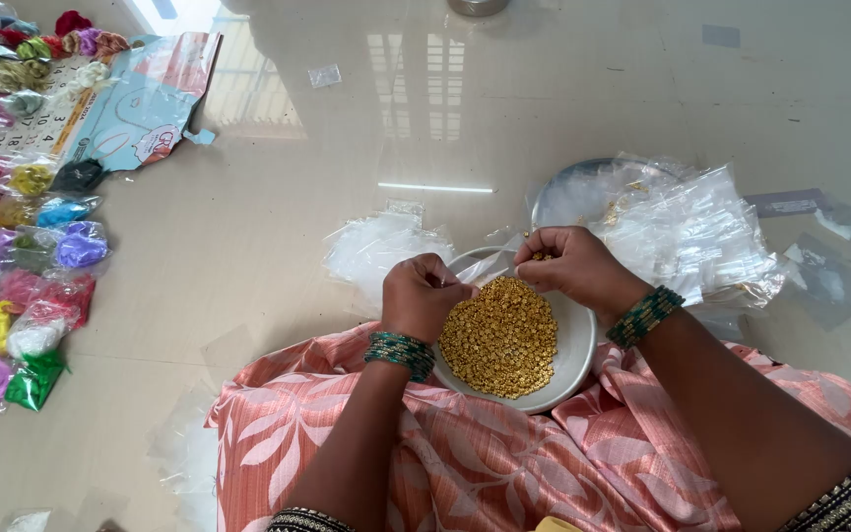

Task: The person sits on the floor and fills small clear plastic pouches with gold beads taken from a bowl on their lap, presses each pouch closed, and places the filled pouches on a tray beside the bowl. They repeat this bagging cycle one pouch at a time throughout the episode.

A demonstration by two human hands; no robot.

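Two hands fill a small clear pouch over a bowl of gold beads.

At the left edge of the frame, packets of coloured thread (22, 286) lie on the glossy floor (248, 246). At centre, the left hand (425, 296) pinches the open clear plastic pouch (485, 268); the right hand (573, 268) grips the pouch's other edge with a few beads in its fingertips. Both hover over the white bowl (575, 347) of gold beads (500, 337) on the lap. A heap of empty clear pouches (691, 236) lies at right.

Clear plastic pouches (687, 232) piled at right; coloured thread packets (22, 246) at left; blue card pkg (145, 103) top left.
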